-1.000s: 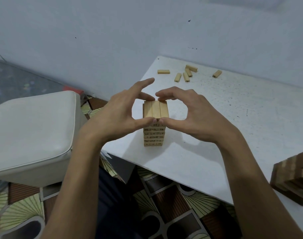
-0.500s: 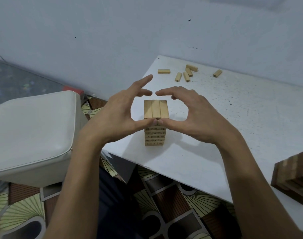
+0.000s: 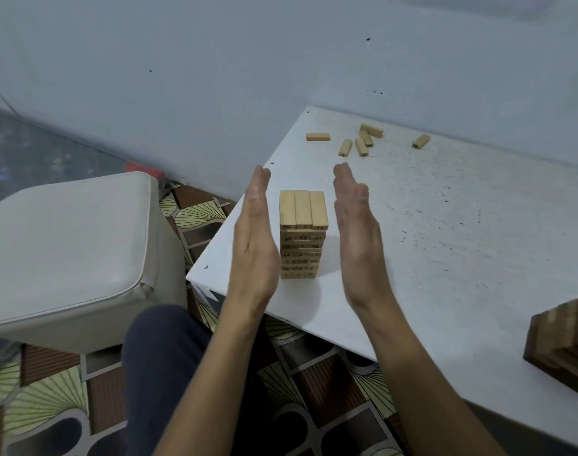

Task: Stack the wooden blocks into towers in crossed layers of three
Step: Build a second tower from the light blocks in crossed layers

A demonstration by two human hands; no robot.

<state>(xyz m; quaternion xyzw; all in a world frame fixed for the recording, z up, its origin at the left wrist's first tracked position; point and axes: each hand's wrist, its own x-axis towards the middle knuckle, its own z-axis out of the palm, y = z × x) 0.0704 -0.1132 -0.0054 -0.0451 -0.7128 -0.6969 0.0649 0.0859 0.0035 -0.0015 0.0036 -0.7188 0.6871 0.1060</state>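
A tower of pale wooden blocks [image 3: 302, 233] stands near the left corner of the white table [image 3: 445, 241], several crossed layers high, with three blocks side by side on top. My left hand [image 3: 256, 238] is held flat and upright just left of the tower, fingers straight. My right hand [image 3: 358, 236] is held the same way just right of it. A narrow gap shows between each palm and the tower. Several loose blocks [image 3: 360, 143] lie scattered at the table's far edge.
A darker wooden block stack [image 3: 564, 350] sits at the table's right near edge. A white padded stool [image 3: 70, 251] stands left of the table. My knee in dark trousers [image 3: 162, 363] is below, over a patterned floor. A grey wall backs the table.
Both hands had their fingertips and thumbs around the tower's top layer. They have let go, straightened flat and moved to the tower's left and right sides.
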